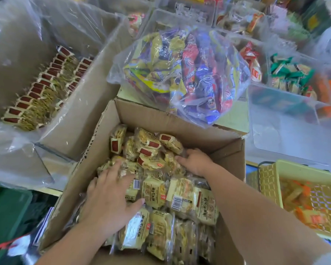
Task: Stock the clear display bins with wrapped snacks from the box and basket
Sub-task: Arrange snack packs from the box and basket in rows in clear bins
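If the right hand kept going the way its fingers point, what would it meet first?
The right hand would meet the red-labelled snack packets in the box; it may already touch them.

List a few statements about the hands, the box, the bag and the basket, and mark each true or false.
1. The left hand and right hand are both in the cardboard box, on wrapped snacks. True.
2. The yellow basket is empty. False: the yellow basket holds orange packets.
3. A clear bag of mixed snacks lies beyond the box. True.
4. The left hand lifts a packet clear of the box. False: it rests spread on the packets.
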